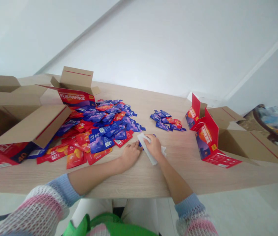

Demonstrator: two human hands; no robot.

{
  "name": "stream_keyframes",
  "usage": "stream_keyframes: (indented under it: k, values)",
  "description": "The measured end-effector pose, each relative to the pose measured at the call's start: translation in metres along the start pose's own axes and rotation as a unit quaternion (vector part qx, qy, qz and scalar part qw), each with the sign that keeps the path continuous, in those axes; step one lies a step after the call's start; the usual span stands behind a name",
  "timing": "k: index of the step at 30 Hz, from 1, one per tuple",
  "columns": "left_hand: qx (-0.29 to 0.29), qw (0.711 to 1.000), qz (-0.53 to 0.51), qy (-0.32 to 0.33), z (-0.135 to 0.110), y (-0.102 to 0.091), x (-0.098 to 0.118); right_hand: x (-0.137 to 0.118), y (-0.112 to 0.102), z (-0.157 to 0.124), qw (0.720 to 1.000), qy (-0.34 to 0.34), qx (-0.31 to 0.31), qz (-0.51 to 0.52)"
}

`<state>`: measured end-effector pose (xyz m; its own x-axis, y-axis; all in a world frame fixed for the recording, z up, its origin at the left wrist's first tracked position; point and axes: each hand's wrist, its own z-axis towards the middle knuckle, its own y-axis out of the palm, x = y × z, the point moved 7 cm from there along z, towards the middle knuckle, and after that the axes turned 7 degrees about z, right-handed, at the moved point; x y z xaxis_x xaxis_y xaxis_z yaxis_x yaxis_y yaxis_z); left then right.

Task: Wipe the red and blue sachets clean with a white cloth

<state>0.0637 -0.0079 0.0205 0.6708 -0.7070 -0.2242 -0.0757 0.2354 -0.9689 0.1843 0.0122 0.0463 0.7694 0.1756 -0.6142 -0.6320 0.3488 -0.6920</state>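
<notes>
Both hands rest on a wooden table (139,177) over a small stack of sachets (151,154) lying white side up. My right hand (153,146) lies on top of the stack, fingers curled over its far edge. Touching the stack's left end is my left hand (130,154), its fingers bent and closed at that corner. A blue edge peeks out under the stack. Just left of the hands spreads a big heap of blue and red sachets (99,127).
A smaller pile of sachets (167,120) lies beyond the hands. Open red and cardboard boxes stand at right (212,144) and far right (196,114). More open boxes sit at left (30,127) and back left (76,88). The table's near edge runs below my forearms.
</notes>
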Motion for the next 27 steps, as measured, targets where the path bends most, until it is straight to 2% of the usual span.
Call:
stream_keyframes:
  k: [2, 4, 9, 13, 17, 19, 21, 23, 27]
  values:
    - [-0.007, 1.0, 0.008, 0.008, 0.001, 0.002, 0.001, -0.008, 0.015, -0.005, 0.997, -0.005, -0.071, -0.029]
    - [-0.012, 1.0, 0.009, 0.009, 0.002, 0.001, 0.001, -0.004, 0.017, -0.005, 0.994, 0.027, -0.085, -0.067]
    - [-0.041, 0.999, 0.012, 0.01, 0.004, -0.003, 0.004, 0.023, 0.0, 0.007, 0.983, 0.111, -0.03, -0.142]
    - [-0.043, 0.999, 0.022, 0.016, 0.005, -0.004, 0.006, 0.055, -0.014, 0.021, 0.969, 0.175, 0.029, -0.174]
    - [-0.042, 0.999, 0.018, 0.015, 0.003, -0.005, 0.005, 0.086, -0.032, 0.025, 0.948, 0.249, 0.062, -0.188]
    - [-0.044, 0.999, 0.013, 0.013, 0.002, -0.006, 0.004, 0.096, -0.042, 0.023, 0.944, 0.266, 0.087, -0.174]
    - [-0.044, 0.999, 0.008, 0.009, 0.002, -0.008, 0.003, 0.098, -0.052, 0.021, 0.95, 0.245, 0.129, -0.143]
    - [-0.04, 0.999, 0.004, 0.003, 0.001, -0.01, 0.002, 0.094, -0.06, 0.019, 0.962, 0.195, 0.169, -0.094]
    - [-0.035, 0.999, 0.008, -0.002, 0.003, -0.011, 0.004, 0.069, -0.062, 0.018, 0.975, 0.071, 0.208, 0.026]
